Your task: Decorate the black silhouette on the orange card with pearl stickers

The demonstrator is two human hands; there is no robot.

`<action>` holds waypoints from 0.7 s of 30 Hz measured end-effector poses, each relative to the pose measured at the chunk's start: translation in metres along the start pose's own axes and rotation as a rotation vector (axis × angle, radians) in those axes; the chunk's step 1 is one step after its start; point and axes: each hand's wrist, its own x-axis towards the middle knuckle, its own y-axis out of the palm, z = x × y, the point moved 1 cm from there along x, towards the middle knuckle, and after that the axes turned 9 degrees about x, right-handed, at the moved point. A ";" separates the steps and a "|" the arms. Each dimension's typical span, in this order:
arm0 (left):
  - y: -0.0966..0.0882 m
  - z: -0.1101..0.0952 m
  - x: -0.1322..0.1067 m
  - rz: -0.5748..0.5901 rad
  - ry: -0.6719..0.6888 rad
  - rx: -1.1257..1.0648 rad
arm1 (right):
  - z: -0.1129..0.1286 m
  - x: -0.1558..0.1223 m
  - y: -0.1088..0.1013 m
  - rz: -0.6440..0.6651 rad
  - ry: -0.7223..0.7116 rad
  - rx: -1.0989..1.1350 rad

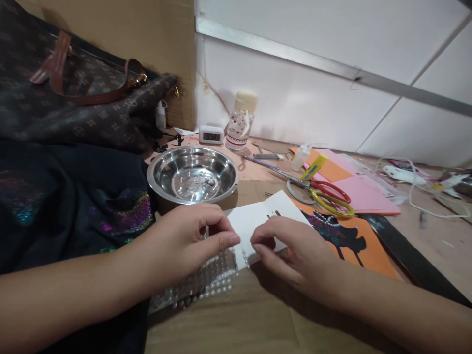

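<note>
My left hand [199, 233] is closed, thumb and forefinger together, on a clear sheet of pearl stickers [219, 275] that spreads below and behind it. Beside its thumb tip a short strand of small pearls [245, 258] shows over folded white paper [246, 221]. Just to the right, my right hand [291, 248] pinches thumb against forefinger; anything between those tips is too small to make out. Partly behind the right wrist lies an orange card [372, 250] bearing a black glittery cutout [330, 231] with a row of pearls along its top.
A steel bowl [157, 184] with small bits inside stands beyond my left hand. Scissors [332, 194], a glue bottle [300, 157], a yellow tube [314, 167] and pink paper [376, 191] lie behind my right. A jar [239, 123], small clock [211, 134] and handbag [84, 108] stand farther back.
</note>
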 end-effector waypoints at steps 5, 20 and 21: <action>0.008 0.007 0.002 0.055 0.032 0.125 | -0.013 0.001 0.010 0.078 -0.011 -0.145; 0.009 0.009 0.009 0.051 -0.127 -0.124 | -0.020 0.000 0.015 0.155 -0.131 -0.197; 0.009 0.009 0.009 0.060 -0.128 -0.137 | -0.020 0.000 0.015 0.157 -0.139 -0.193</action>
